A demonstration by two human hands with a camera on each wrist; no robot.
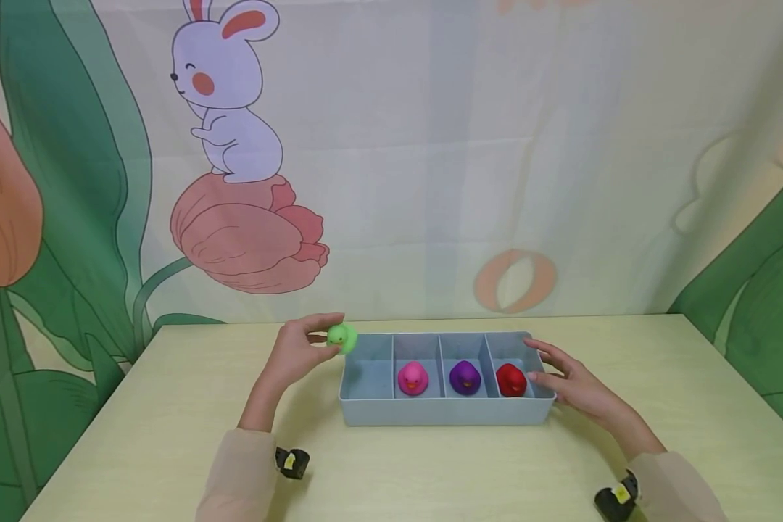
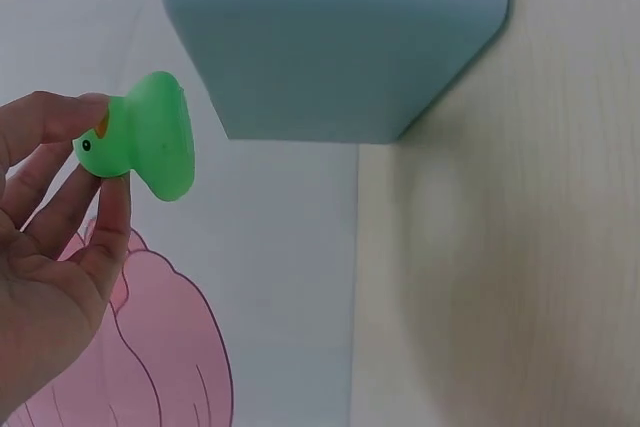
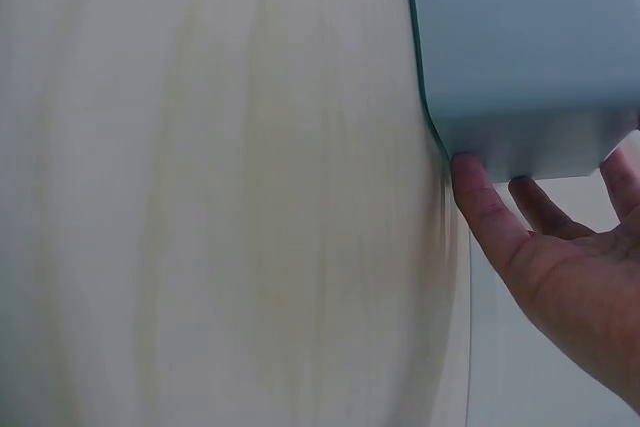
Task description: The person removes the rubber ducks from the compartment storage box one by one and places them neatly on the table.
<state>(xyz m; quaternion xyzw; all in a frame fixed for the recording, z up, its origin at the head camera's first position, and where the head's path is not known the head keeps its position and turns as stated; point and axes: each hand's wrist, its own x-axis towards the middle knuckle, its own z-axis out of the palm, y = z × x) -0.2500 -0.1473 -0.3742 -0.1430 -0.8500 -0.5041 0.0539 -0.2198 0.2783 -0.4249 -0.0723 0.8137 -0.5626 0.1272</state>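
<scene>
A small green rubber duck (image 1: 342,338) is pinched between the thumb and fingers of my left hand (image 1: 298,351), raised just beyond the left end of a blue-grey divided box (image 1: 444,412). In the left wrist view the duck (image 2: 150,137) is tilted sideways, clear of the box wall. My right hand (image 1: 583,388) holds the right end of the box, its thumb reaching over the rim. Seen from the right wrist, several fingertips touch that end wall (image 3: 530,142). Inside the box sit a pink duck (image 1: 413,378), a purple duck (image 1: 465,378) and a red duck (image 1: 512,380), each in its own compartment; the leftmost compartment holds nothing.
The box stands on a pale wooden table (image 1: 444,471). Behind the table's back edge hangs a curtain (image 1: 391,181) printed with a rabbit and flowers. Black wrist cameras sit near both sleeves.
</scene>
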